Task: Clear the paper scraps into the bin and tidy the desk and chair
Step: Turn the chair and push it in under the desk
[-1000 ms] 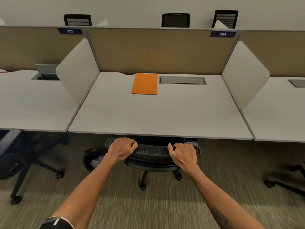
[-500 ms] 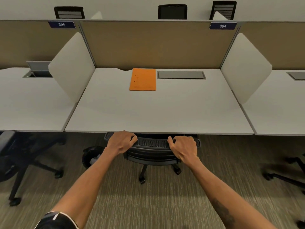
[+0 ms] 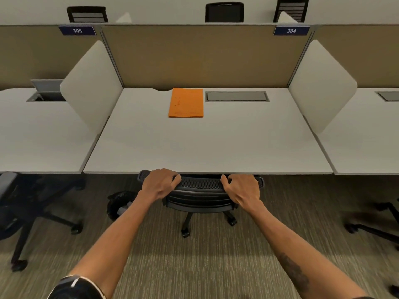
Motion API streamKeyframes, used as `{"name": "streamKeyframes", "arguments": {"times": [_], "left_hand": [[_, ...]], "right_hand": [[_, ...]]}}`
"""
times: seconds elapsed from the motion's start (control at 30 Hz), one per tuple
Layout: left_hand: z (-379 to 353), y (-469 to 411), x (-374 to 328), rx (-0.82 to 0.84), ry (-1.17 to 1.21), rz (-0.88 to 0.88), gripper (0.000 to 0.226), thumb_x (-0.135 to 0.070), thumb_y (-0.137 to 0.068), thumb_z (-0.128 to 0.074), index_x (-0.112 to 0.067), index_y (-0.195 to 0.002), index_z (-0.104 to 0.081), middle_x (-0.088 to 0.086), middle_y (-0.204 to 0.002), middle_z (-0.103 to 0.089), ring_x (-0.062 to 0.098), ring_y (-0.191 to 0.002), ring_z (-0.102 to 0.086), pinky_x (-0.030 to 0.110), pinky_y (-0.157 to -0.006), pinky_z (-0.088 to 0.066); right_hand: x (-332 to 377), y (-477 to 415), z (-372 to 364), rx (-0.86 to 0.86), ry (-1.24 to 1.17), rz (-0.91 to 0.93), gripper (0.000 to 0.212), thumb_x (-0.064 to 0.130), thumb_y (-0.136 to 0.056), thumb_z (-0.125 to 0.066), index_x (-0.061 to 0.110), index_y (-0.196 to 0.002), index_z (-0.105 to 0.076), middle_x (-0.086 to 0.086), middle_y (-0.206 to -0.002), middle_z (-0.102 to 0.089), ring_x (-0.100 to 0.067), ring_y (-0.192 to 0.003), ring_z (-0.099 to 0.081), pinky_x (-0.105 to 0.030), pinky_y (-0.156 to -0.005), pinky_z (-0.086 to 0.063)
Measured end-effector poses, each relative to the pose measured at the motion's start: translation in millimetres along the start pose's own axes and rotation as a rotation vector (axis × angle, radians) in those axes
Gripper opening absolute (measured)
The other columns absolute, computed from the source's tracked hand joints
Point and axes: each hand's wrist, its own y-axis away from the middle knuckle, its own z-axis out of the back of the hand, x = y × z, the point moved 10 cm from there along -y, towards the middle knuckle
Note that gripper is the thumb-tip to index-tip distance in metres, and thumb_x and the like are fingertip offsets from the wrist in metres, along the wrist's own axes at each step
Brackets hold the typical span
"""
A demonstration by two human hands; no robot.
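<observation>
Nearly done: table (image 3: pixel 194 143) shows no scraps, just an orange folder (image 3: pixel 186 102). Left hand (image 3: pixel 160 183) and right hand (image 3: pixel 241 187) grasp the office chair (image 3: pixel 200 183) backrest, the chair mostly under the table.

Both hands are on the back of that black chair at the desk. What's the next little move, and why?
Probably let go. The left hand and right hand grip the top of the black mesh chair back, which already sits at the front edge of the white desk, with the seat underneath. Only a flat orange folder shows on it.
</observation>
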Motion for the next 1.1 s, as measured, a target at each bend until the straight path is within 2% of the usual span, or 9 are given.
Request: {"name": "streamKeyframes", "arguments": {"times": [0.13,0.27,0.43,0.57,0.67,0.77,0.83,0.97,1.1], "left_hand": [[-1,2,-2,-0.002,0.006,0.005,0.046,-0.046,-0.097,-0.024,-0.027,-0.058,-0.038,-0.006,-0.058,-0.051,0.011,-0.052,-0.046,0.025,-0.051,-0.026],[-2,4,-2,0.001,-0.005,0.008,0.045,-0.046,-0.097,-0.024,-0.028,-0.058,-0.038,-0.007,-0.058,-0.050,0.007,-0.052,-0.044,0.023,-0.051,-0.024],[1,7,-5,-0.016,0.005,0.003,0.044,-0.042,-0.100,-0.027,-0.030,-0.059,-0.035,-0.009,-0.057,-0.046,0.007,-0.052,-0.039,0.026,-0.052,-0.025],[5,15,-10,-0.037,-0.040,0.023,0.047,-0.038,-0.100,-0.020,-0.024,-0.066,-0.049,-0.005,-0.063,-0.054,0.015,-0.058,-0.044,0.034,-0.068,-0.037],[9,27,-15,-0.102,-0.115,0.095,0.056,-0.034,-0.097,-0.008,-0.021,-0.083,-0.060,-0.003,-0.077,-0.063,0.019,-0.073,-0.052,0.038,-0.086,-0.045],[14,40,-22,-0.197,-0.140,0.124,0.045,-0.028,-0.103,-0.019,-0.018,-0.097,-0.063,0.000,-0.092,-0.070,0.023,-0.090,-0.064,0.039,-0.091,-0.046],[15,47,-26,-0.231,-0.120,0.134,0.045,-0.029,-0.105,-0.021,-0.016,-0.108,-0.064,0.002,-0.104,-0.071,0.024,-0.102,-0.065,0.041,-0.101,-0.043],[6,59,-29,-0.176,-0.046,0.159,0.051,-0.036,-0.108,-0.019,-0.014,-0.143,-0.049,0.004,-0.147,-0.052,0.022,-0.141,-0.042,0.044,-0.122,-0.022],[-3,72,-35,-0.092,-0.120,0.138,0.057,-0.040,-0.107,-0.011,-0.015,-0.157,-0.022,0.002,-0.164,-0.022,0.020,-0.153,-0.015,0.041,-0.126,-0.010]], "right_hand": [[-2,1,0,-0.008,0.001,-0.009,0.068,0.059,-0.093,-0.027,0.015,-0.045,-0.048,0.004,-0.041,-0.046,-0.016,-0.041,-0.046,-0.033,-0.060,-0.047],[-1,2,-2,-0.003,0.026,0.008,0.064,0.059,-0.094,-0.025,0.019,-0.047,-0.043,0.004,-0.045,-0.045,-0.016,-0.046,-0.043,-0.033,-0.065,-0.042],[0,4,-1,0.000,0.007,0.018,0.061,0.056,-0.095,-0.025,0.020,-0.050,-0.045,0.003,-0.050,-0.049,-0.018,-0.050,-0.046,-0.037,-0.072,-0.049],[1,10,2,-0.010,-0.004,-0.005,0.060,0.051,-0.098,-0.023,0.018,-0.062,-0.057,-0.001,-0.063,-0.060,-0.021,-0.063,-0.056,-0.045,-0.087,-0.048],[-2,18,5,-0.043,-0.021,-0.039,0.063,0.050,-0.101,-0.021,0.012,-0.086,-0.069,-0.006,-0.091,-0.072,-0.025,-0.089,-0.065,-0.045,-0.096,-0.045],[-3,28,5,-0.047,-0.018,-0.038,0.064,0.052,-0.102,-0.019,0.012,-0.107,-0.069,-0.006,-0.112,-0.070,-0.024,-0.109,-0.062,-0.044,-0.105,-0.040],[-4,35,3,-0.017,-0.017,-0.034,0.065,0.052,-0.103,-0.016,0.011,-0.118,-0.064,-0.007,-0.123,-0.066,-0.024,-0.121,-0.056,-0.044,-0.113,-0.033],[-3,48,0,0.055,-0.020,-0.040,0.064,0.049,-0.105,-0.014,0.006,-0.141,-0.045,-0.012,-0.150,-0.044,-0.028,-0.145,-0.031,-0.045,-0.123,-0.015],[1,59,-2,0.107,-0.056,-0.041,0.065,0.047,-0.105,-0.012,0.005,-0.152,-0.027,-0.014,-0.162,-0.023,-0.029,-0.152,-0.013,-0.045,-0.125,-0.007]]}}
